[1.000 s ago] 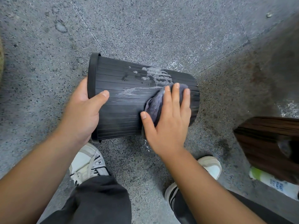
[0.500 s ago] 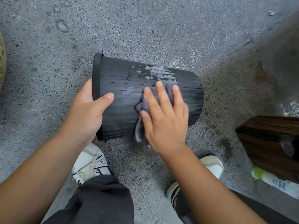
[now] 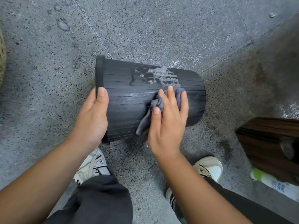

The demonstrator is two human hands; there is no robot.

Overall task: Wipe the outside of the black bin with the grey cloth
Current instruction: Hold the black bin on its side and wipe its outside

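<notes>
Black bin (image 3: 129, 101) lies on its side on the speckled floor (image 3: 145, 29), centre of view, rim end at 9 o'clock, closed base end at 3 o'clock. Ribbed wall faces up.

Left hand (image 3: 92, 117) grips the rim end: thumb laid over the outer wall just inside the rim lip, fingers curled out of sight round the rim. Right hand (image 3: 168, 125) lies flat w/ straight fingers (image 3: 171, 97), pressing the grey cloth (image 3: 155, 109) onto the wall toward the base end. Cloth bunches out at the fingertips and hangs in a fold off the hand's 9 o'clock side, down the near wall.

White foam patch (image 3: 163, 76) sits on the upper wall at 12 o'clock of the fingertips, just beside them. Faint wet smear btw the two hands.

Open floor at 12 and 9 o'clock of the bin. At 3–4 o'clock a dark wood furniture piece (image 3: 271, 146) stands near the base end, not touching, w/ a spray bottle (image 3: 273, 181) lying at its foot. White sneakers (image 3: 93, 167) at 6 o'clock, left one just beside the rim's lower edge.
</notes>
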